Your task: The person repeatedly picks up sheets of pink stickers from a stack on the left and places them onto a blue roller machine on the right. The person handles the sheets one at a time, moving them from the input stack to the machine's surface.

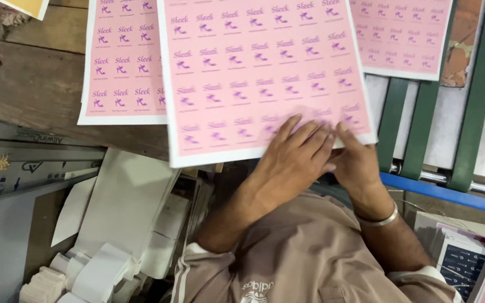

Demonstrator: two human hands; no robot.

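the pink label sheet [254,73] lies on the wooden tabletop [29,84] in front of me, its near edge hanging a little past the tabletop's rim. my left hand [293,160] rests flat on its near right corner, fingers [304,132] spread slightly and laid side by side on the paper. my right hand [357,163] sits just beside it, touching the same corner, its fingers [346,134] pressed close together at the sheet's white border; i cannot tell whether they pinch the edge or only press it.

the sheet is thin, smooth paper, rectangular, pink with a white margin, printed in tidy rows of small purple shoe marks. it overlaps a second pink sheet [122,62] to its left, and a third sheet [402,36] lies to its right, partly under it. a silver bangle [383,220] circles my right wrist. below the tabletop, white paper scraps [113,224] are stacked loosely, curled and matte. green straps [422,129] cross a pale surface on the right.
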